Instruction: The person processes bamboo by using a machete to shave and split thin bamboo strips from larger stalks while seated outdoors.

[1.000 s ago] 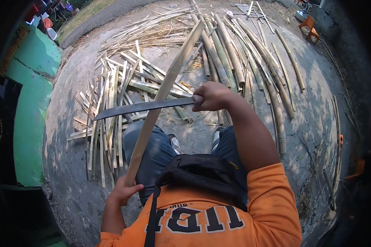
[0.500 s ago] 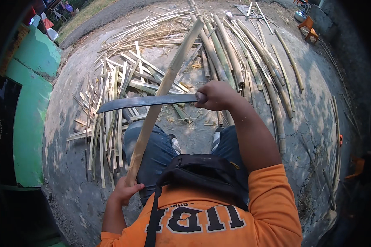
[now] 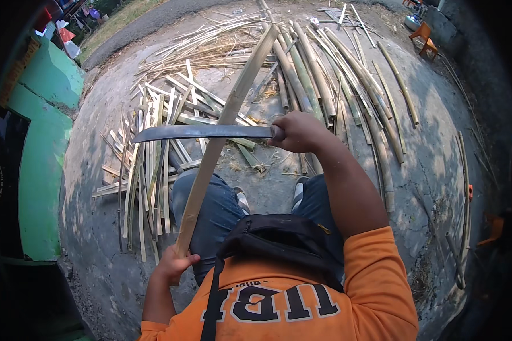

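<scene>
My left hand [image 3: 173,264] grips the lower end of a long split bamboo strip [image 3: 202,179], which slants up and away to the right past my left knee. In my right hand [image 3: 301,133] is the handle of a machete [image 3: 188,132]. Its long grey blade points left and lies across the strip at about mid-length. Whether the edge bites into the bamboo, I cannot tell. Below the blade are my knees in blue jeans, with a black bag [image 3: 279,230] at my waist.
A heap of cut bamboo slats [image 3: 145,165] lies on the concrete to the left. Longer bamboo poles [image 3: 307,79] stretch away ahead and to the right, with thin strips [image 3: 193,48] at the far left. A green wall [image 3: 42,170] stands at left, an orange chair [image 3: 425,40] at far right.
The machete's blade has shifted slightly upward along the strip, its tip rising a little. Both hands keep their grip and stay nearly in place.
</scene>
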